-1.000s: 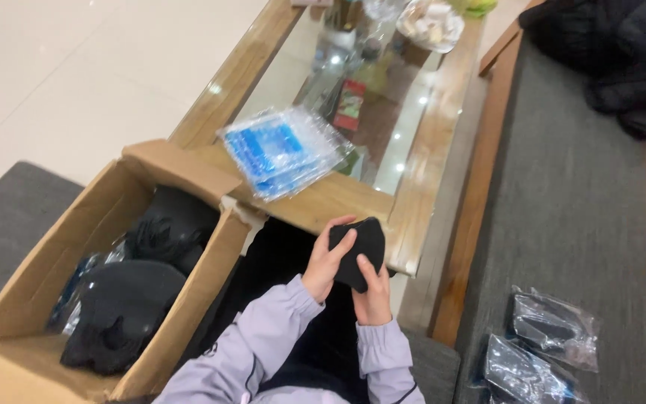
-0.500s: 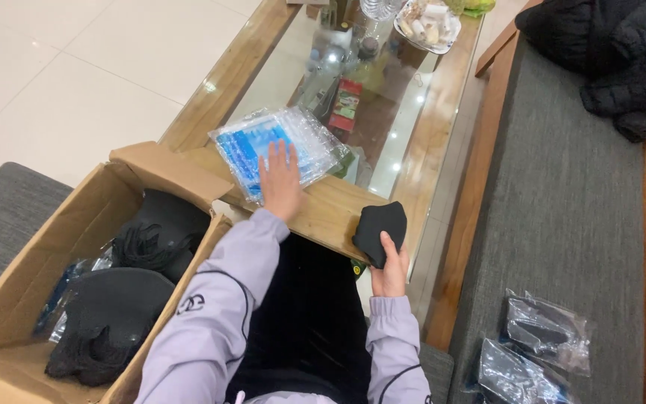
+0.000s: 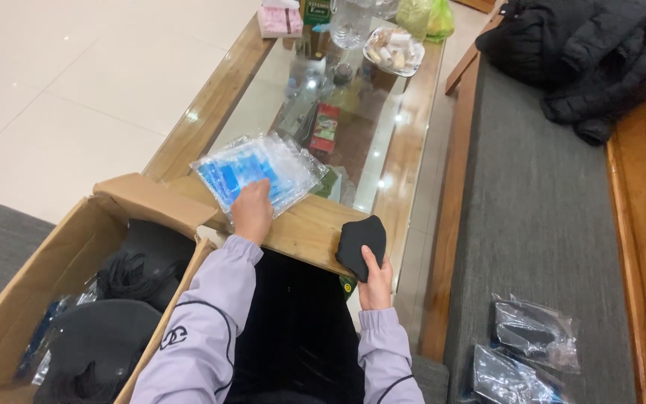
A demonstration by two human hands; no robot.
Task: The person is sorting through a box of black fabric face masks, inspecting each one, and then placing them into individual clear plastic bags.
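Black mask [image 3: 360, 243] sits pinched in my right hand [image 3: 374, 278] at the table edge [image 3: 304, 232], while my left hand [image 3: 252, 209] presses flat (nothing gripped) on the clear bags [image 3: 256, 168]; peeling one off looks next.

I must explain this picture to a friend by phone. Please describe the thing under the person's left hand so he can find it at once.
Find the long glass-topped table with the wooden rim. On its near end lies the stack of clear bags, under the left hand. Only it is blue inside; the piece held nearby is black.
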